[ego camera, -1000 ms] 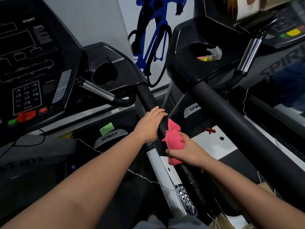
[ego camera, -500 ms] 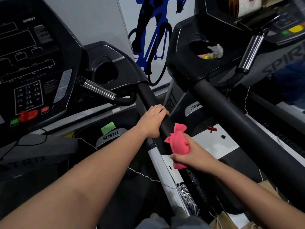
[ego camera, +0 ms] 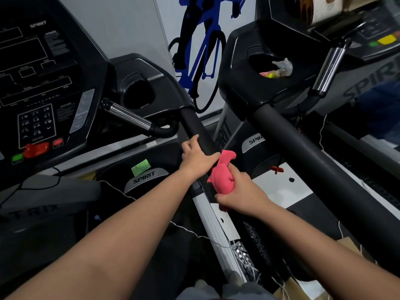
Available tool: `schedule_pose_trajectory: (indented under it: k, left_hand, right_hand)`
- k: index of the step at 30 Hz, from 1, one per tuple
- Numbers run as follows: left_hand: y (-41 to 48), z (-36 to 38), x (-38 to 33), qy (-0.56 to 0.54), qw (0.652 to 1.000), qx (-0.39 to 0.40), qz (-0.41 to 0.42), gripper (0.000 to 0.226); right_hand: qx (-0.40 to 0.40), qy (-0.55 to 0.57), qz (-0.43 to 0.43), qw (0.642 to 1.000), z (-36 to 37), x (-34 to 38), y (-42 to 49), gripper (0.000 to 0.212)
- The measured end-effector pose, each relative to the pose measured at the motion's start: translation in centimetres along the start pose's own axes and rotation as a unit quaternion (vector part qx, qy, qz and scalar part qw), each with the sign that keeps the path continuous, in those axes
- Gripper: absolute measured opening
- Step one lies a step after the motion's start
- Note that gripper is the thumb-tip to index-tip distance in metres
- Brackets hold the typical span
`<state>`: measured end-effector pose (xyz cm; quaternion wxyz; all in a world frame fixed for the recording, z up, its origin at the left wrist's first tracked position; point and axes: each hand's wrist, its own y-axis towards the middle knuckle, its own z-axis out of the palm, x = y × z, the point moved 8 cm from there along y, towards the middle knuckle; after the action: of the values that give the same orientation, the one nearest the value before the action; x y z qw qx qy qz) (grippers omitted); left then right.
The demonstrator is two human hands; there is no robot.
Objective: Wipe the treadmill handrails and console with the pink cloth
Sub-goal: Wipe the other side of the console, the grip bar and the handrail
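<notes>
A black padded handrail (ego camera: 194,126) slopes down from the left treadmill's console (ego camera: 41,83) toward me. My left hand (ego camera: 195,158) grips that handrail from the left, fingers curled over its top. Just below it, my right hand (ego camera: 242,194) holds a bunched pink cloth (ego camera: 223,175) against the right side of the same rail. The cloth's upper end sticks up beside my left fingers. A chrome pulse grip (ego camera: 129,118) juts out between console and handrail.
A second treadmill stands on the right, with a thick black handrail (ego camera: 313,161) and a cup holder (ego camera: 272,68) holding small items. A cyclist graphic (ego camera: 201,50) covers the wall behind. Thin white cords and cardboard lie low between the machines.
My right hand has moved the pink cloth a little down and right along the rail. My left hand has shifted slightly up the handrail.
</notes>
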<state>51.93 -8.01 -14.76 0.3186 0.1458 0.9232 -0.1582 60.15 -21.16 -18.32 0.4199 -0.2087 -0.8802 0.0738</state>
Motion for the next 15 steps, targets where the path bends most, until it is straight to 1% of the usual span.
schedule_pose_trajectory:
  k: [2,4,5,6,7,9,11,13,15]
  left_hand:
    - [0.4,0.5,0.6,-0.046,0.997,0.012,-0.059,0.104]
    - [0.7,1.6,1.6,-0.096,0.986,0.042,-0.133,0.110]
    - [0.5,2.3,1.9,-0.116,0.977,0.067,-0.164,0.106]
    - [0.2,2.8,1.9,-0.130,0.970,0.094,-0.183,0.096]
    - [0.2,3.1,2.0,-0.138,0.966,0.113,-0.186,0.084]
    - [0.2,3.5,2.0,-0.160,0.959,0.139,-0.186,0.065]
    - [-0.5,4.2,1.9,-0.213,0.941,0.172,-0.197,0.048]
    - [-1.4,5.3,2.0,-0.278,0.912,0.206,-0.222,0.035]
    - [-1.9,6.1,1.9,-0.338,0.886,0.215,-0.233,0.031]
  right_hand:
    - [0.022,0.026,-0.014,0.999,-0.3,-0.5,-1.1,0.099]
    - [0.065,0.068,0.000,0.996,-0.6,-0.9,-1.3,0.094]
    - [0.083,0.090,0.018,0.992,-0.6,-1.0,-1.0,0.094]
    - [0.085,0.104,0.034,0.990,-0.6,-0.9,-0.4,0.094]
    - [0.075,0.094,0.050,0.991,-0.7,-0.8,0.3,0.092]
    - [0.042,0.027,0.078,0.996,-0.9,0.2,1.2,0.090]
    - [0.001,-0.049,0.094,0.994,-0.7,1.0,1.1,0.090]
    - [-0.042,-0.091,0.082,0.992,-0.2,1.5,0.2,0.088]
    - [-0.071,-0.142,0.043,0.986,0.3,1.8,-0.8,0.091]
